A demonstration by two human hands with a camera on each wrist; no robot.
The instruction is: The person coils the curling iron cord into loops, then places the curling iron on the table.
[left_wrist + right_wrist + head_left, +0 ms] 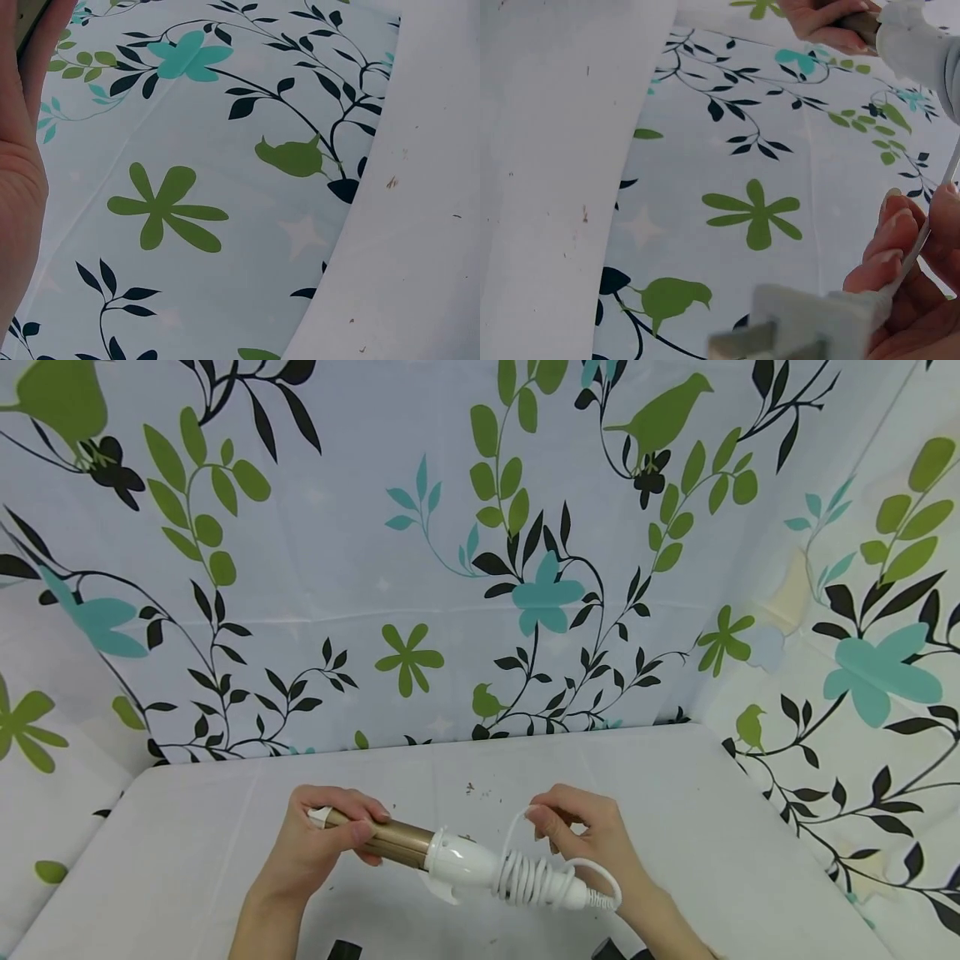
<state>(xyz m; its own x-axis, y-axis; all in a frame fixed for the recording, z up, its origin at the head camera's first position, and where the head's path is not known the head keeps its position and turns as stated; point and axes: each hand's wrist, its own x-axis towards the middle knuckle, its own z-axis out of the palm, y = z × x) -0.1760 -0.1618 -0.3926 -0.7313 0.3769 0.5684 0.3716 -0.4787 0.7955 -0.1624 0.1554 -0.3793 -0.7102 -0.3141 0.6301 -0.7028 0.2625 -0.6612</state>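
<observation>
A curling iron [465,858] with a gold barrel and white handle is held tilted above the table. My left hand [318,839] grips it by the barrel, near the white tip. Its white cord [517,878] is wound in several loops round the handle. With thumb and fingers, my right hand [588,831] pinches the loose length of cord beyond the handle. The right wrist view shows a white two-prong plug [802,326] close to that hand, the cord running between its fingers. Only the side of the left hand [19,180] shows in the left wrist view.
A white-covered table [225,827] lies beneath both hands, with small brown specks [480,792] on it. Fabric printed with leaves and birds [337,568] hangs behind and at the sides. Dark objects [345,950] show at the bottom edge of the head view.
</observation>
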